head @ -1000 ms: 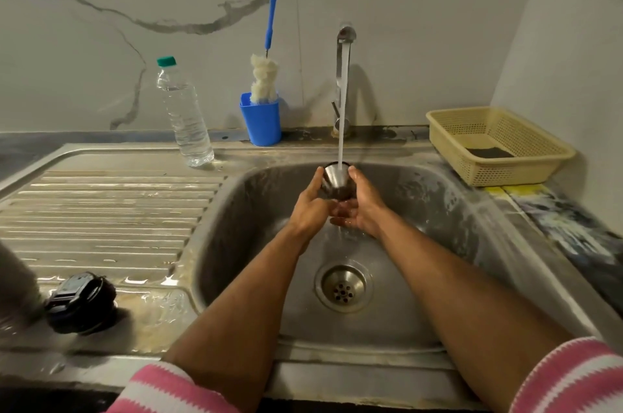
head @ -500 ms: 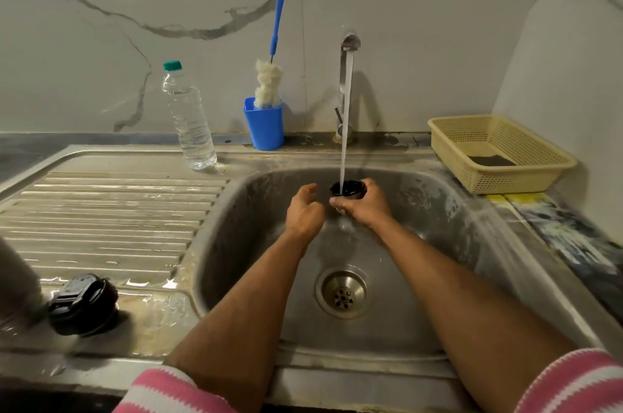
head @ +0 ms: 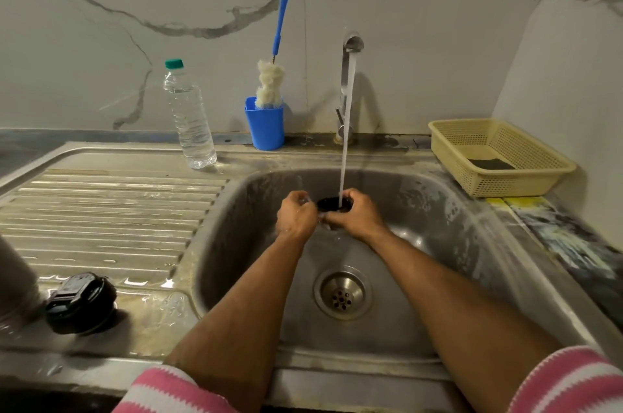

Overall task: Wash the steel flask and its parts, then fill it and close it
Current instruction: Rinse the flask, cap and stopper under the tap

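The steel sink is taking up most of the counter, its ribbed draining board running off to the left, and the tap at the back is pouring a steady stream into the basin. The flask body is standing at the far left edge of the board, only partly in sight, with the black lid lying just beside it. Over the basin, the right hand is gripping a small dark cup, mouth up, right under the stream. The left hand is curling close against it, though I cannot tell whether it is holding anything. To rinse it well, I would be tilting and turning the cup so water reaches the whole rim, keeping it low to limit splashing.
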